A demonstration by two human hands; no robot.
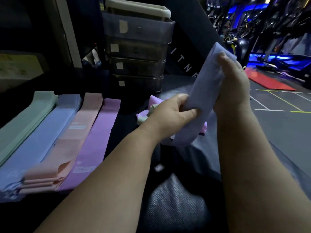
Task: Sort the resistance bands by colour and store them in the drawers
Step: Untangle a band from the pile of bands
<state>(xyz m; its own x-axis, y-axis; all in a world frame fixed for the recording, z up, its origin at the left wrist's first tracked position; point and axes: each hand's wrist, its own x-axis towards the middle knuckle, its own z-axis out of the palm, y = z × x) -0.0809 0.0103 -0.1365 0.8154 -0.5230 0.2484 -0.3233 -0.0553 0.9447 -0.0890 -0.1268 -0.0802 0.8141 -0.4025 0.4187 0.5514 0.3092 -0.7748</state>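
Note:
Both hands hold one pale lilac-blue band (204, 91) up above the dark surface. My left hand (170, 111) pinches its lower part between thumb and fingers. My right hand (234, 84) grips its upper part from the right. Four sorted stacks lie flat at the left: green bands (28, 120), blue bands (48, 132), pink bands (74, 138) and purple bands (97, 140). A loose heap of purple and green bands (151, 108) lies under my left hand, partly hidden. The drawer tower (138, 52) stands behind, its drawers closed.
A dark padded surface (176, 199) carries everything. A black slanted panel with white letters (185, 64) rises right of the drawers. Gym floor with painted lines, a red mat (269, 81) and blue-lit machines lie at the far right.

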